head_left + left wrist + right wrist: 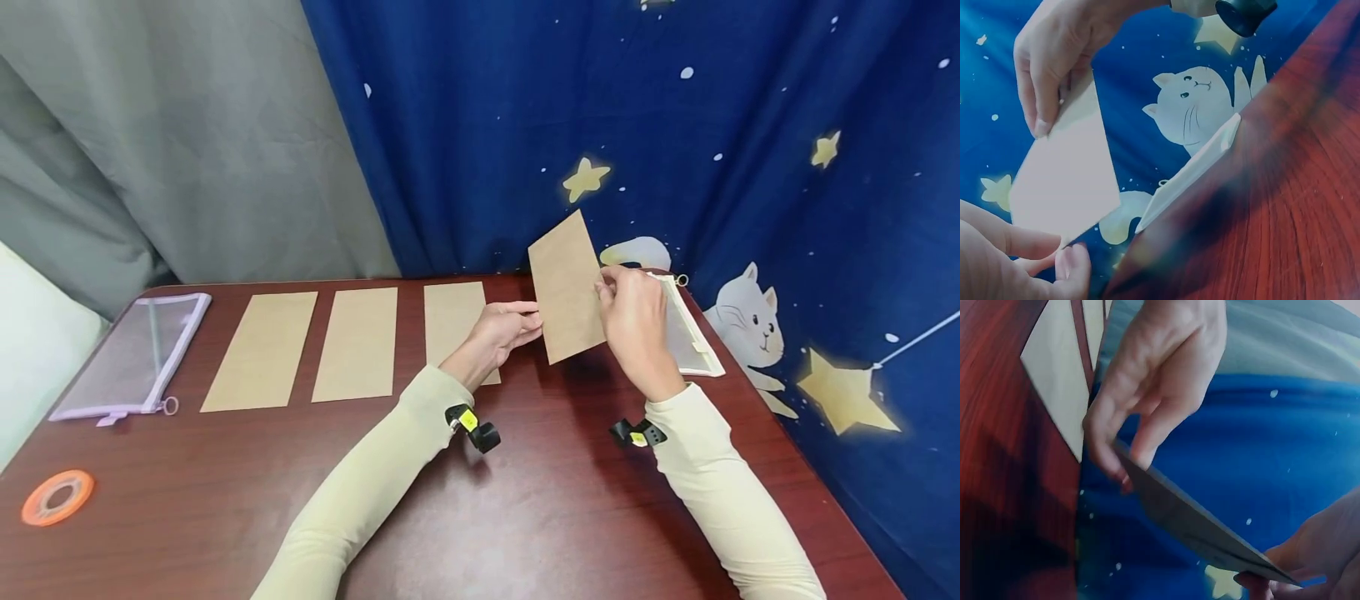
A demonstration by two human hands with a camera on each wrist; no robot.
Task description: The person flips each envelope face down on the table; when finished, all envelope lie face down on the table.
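A brown kraft-paper rectangle is held up above the table, tilted, between both hands. My left hand pinches its left edge between thumb and fingers. On the opposite edge, my right hand pinches it with thumb and fingertips. The left wrist view shows the paper's pale face with a hand on each side. From the right wrist it appears nearly edge-on, a thin dark strip. Beneath the left hand lies a similar kraft-paper rectangle, partly covered by that hand.
Two more kraft-paper rectangles, one in the middle and one further left, lie flat. A purple-edged mesh zip pouch is at far left, a cream-edged one at right. An orange tape roll sits front left. Curtains hang behind.
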